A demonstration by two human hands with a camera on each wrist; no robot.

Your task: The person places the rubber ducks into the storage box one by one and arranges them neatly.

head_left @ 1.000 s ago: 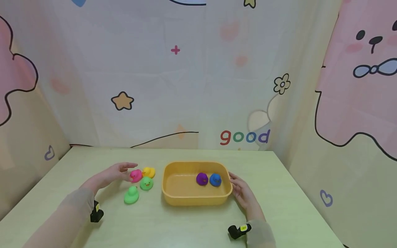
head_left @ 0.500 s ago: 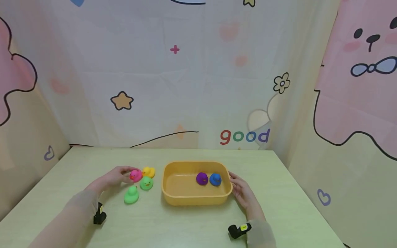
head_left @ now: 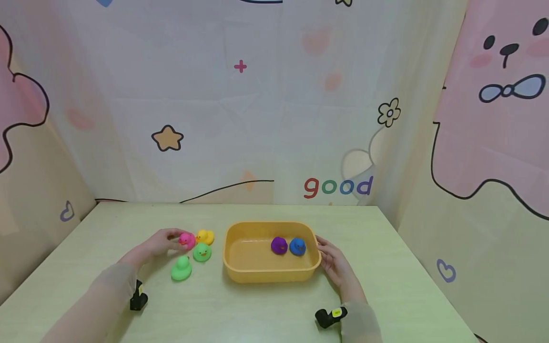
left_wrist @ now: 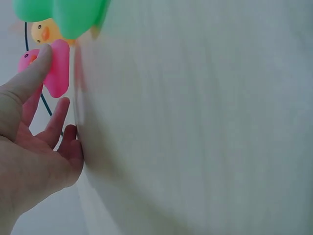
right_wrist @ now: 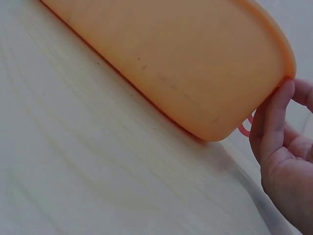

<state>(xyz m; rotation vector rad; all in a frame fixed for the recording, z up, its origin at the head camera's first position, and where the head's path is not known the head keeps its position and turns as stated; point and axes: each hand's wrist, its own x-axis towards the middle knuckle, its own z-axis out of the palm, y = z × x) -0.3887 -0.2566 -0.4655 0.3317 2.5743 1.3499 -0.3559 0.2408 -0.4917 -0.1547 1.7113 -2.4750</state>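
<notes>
My left hand pinches a pink rubber duck between thumb and fingers; in the left wrist view the thumb lies across the duck's side and the lower fingers stay apart from it. Close by sit a yellow rubber duck and a green one, with a second green duck nearer me. My right hand rests against the right end of a yellow plastic basin, its fingertips right at the rim. In the basin are a purple duck and a blue duck.
Everything stands on a pale wooden table. A printed cloth backdrop rises behind the table and along both sides. Each wrist wears a small black camera, such as the left camera.
My left hand has lowered onto the pink duck, its fingers closing around it. The right hand stays at the basin's end, and the basin has not moved.
</notes>
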